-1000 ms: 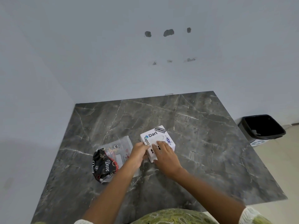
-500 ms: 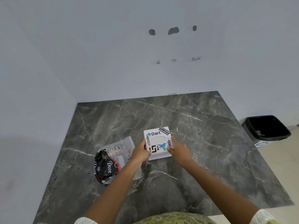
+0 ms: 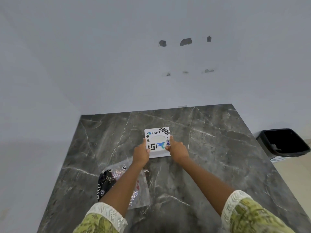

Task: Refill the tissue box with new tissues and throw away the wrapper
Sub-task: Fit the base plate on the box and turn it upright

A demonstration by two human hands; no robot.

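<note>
A white square tissue box (image 3: 157,139) covered in stickers stands on the dark marble table (image 3: 210,148), its oval top opening showing pale tissue. My left hand (image 3: 141,153) grips its left side and my right hand (image 3: 177,148) grips its right side. A crumpled clear plastic wrapper (image 3: 140,185) with black and red print lies on the table nearer to me, partly hidden under my left forearm.
A black waste bin (image 3: 284,142) stands on the floor to the right of the table. White walls close off the far and left sides of the table. The table's near edge is under my sleeves.
The box has been set upright and squared, then pushed farther away from me. My right hand moved from its top to its right side. The wrapper now lies closer to my body.
</note>
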